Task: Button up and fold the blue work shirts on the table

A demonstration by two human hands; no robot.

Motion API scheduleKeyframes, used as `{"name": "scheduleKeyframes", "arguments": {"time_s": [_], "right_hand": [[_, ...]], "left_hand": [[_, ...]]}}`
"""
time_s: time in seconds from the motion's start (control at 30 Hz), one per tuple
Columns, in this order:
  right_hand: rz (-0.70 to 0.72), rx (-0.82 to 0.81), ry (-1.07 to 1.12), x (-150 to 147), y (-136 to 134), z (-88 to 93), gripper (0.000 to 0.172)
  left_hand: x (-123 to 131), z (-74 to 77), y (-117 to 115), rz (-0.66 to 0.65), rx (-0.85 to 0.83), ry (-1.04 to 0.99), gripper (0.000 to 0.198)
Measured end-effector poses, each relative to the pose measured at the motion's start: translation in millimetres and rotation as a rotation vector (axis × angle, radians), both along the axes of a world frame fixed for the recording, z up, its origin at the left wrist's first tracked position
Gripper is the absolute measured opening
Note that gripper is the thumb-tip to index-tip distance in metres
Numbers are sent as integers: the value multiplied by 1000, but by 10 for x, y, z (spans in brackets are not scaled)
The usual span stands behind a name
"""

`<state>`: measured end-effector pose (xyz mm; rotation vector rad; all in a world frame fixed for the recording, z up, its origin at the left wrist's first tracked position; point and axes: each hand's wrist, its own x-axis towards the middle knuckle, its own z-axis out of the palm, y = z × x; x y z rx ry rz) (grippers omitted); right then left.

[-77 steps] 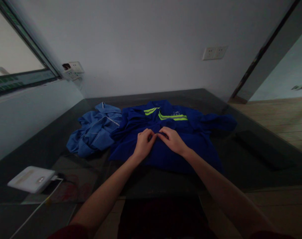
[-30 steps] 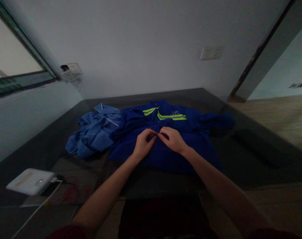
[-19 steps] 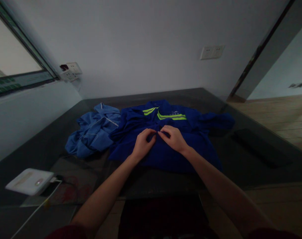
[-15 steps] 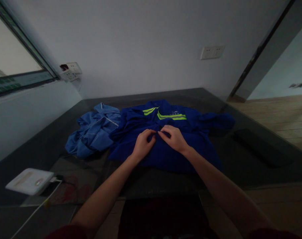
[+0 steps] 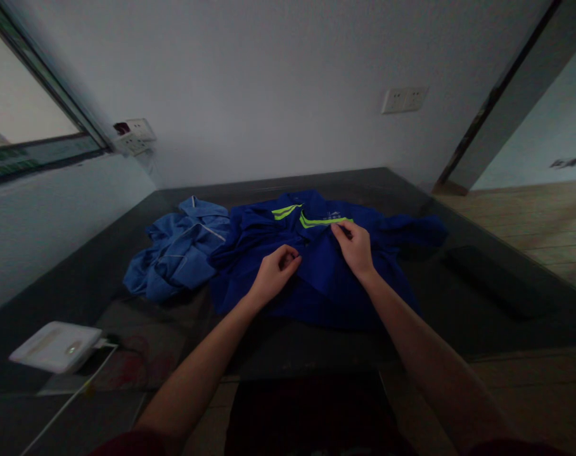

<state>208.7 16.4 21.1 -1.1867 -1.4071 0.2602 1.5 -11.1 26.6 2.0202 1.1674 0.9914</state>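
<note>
dark table carries a blue jacket; left hand pinches its front, right hand pinches its chest flap.

Dim room: white wall, window left, dark table, wooden floor.

Both bare forearms are stretching forward. The left hand is curling, fingertips pinched together; the right hand is lying farther ahead, fingers also pinching, apart from the left.

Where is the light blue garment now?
In the head view, the light blue garment lies crumpled on the dark table, left of centre, against the left edge of the dark blue jacket.
</note>
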Motion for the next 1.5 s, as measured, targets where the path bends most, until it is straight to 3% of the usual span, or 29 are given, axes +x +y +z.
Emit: {"name": "scheduleKeyframes", "arguments": {"time_s": [0.17, 0.23, 0.33, 0.47, 0.53, 0.6, 0.77, 0.9, 1.2, 1.5], "right_hand": [[-26, -66, -129, 44, 43, -55, 19], [-67, -82, -238, 40, 22, -60, 17], [-96, 4, -323, -13, -69, -12, 28], [190, 138, -418, -152, -193, 68, 27], [318, 121, -493, -213, -214, 73, 25], [356, 75, -535, -246, -209, 62, 24], [409, -17, -489, -249, -162, 19, 13], [512, -87, -477, -236, -119, -34, 15], [502, -121, -324, -219, -121, -22, 11], [531, -210, -132, -223, -139, 40, 15]], "left_hand": [[-17, -28, 35, -104, -128, 45, 19], [-29, -44, 51, -84, -126, 38, 18], [-46, -66, 72, -33, -153, -20, 16], [-52, -56, 82, -13, -148, -108, 15], [-51, -36, 82, -2, -119, -155, 15], [-51, -15, 84, 18, -98, -195, 15], [-51, 19, 72, 57, -48, -209, 17], [-39, 31, 49, 56, 18, -225, 13], [-34, 5, 48, -36, -85, -236, 29], [-32, 61, -2, -5, 54, -78, 9]]}}
